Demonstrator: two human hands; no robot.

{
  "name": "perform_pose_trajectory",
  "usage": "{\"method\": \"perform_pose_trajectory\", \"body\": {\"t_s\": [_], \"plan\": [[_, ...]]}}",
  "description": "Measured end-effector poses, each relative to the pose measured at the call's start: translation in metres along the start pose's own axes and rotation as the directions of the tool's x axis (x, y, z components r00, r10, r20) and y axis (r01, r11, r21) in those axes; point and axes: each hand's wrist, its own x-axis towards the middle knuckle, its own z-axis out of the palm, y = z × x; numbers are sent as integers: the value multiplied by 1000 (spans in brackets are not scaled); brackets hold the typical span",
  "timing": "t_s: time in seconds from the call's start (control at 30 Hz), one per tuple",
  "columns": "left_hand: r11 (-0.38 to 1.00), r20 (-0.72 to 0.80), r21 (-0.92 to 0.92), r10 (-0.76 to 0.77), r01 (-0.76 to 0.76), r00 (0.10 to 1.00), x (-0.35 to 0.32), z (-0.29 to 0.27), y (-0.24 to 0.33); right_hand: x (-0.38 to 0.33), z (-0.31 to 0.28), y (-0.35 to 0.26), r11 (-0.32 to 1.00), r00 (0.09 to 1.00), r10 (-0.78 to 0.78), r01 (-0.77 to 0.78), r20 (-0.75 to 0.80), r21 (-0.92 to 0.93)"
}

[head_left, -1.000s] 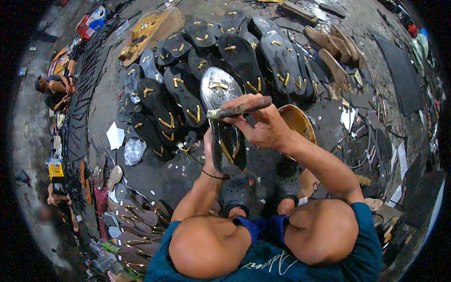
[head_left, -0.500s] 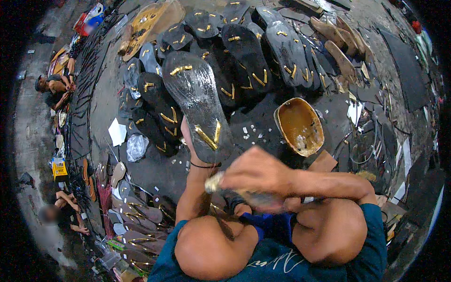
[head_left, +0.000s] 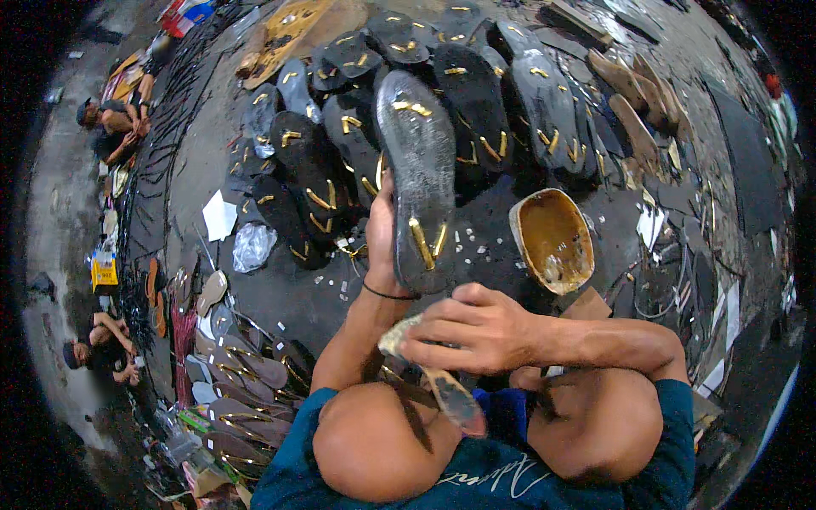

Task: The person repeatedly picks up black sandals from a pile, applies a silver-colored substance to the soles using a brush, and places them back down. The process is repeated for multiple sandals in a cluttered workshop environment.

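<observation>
My left hand [head_left: 382, 231] is closed on the left side of a black sandal sole [head_left: 418, 157]. The sole stands tilted, its underside toward me, wet and shiny in places, with gold strap ends folded over it. Some of the left fingers are hidden behind it. Just below the toe end, my right hand [head_left: 472, 330] grips a brush [head_left: 457, 399]. Its crusted, pale yellow tip pokes out left of the fingers, and the flat dark handle slants down toward my knees. Brush and sole look apart.
Several black soles with gold straps [head_left: 472, 102] lie beyond. To the right sits a tub [head_left: 520, 253] of amber, glue-like liquid. Wooden shoe lasts [head_left: 633, 127] lie far right, finished-looking sandals [head_left: 246, 365] lower left. Two people [head_left: 119, 132] sit at the left.
The held sole has shifted right in the picture and turned more upright. My right hand, blurred before, is now sharper, and the brush handle shows more clearly below it.
</observation>
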Motion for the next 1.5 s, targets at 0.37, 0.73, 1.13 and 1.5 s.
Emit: {"method": "perform_pose_trajectory", "body": {"t_s": [0.37, 0.73, 1.13, 1.5], "plan": [[985, -292, 97, 164, -141, 942, -6, -14, 83, -37, 13, 4, 803, 840, 449, -529, 305, 276], [701, -476, 500, 713, -508, 515, 12, -113, 133, -61, 18, 5, 563, 607, 772, -791, 190, 240], [-701, -600, 200, 464, 684, 651, -407, -114, -104, -72, 21, 21, 362, 462, 824, -874, 326, 324], [17, -800, 533, 336, 846, 497, -331, -129, -21, -147, -38, 64, 365, 339, 917, -925, -209, 104]]}}
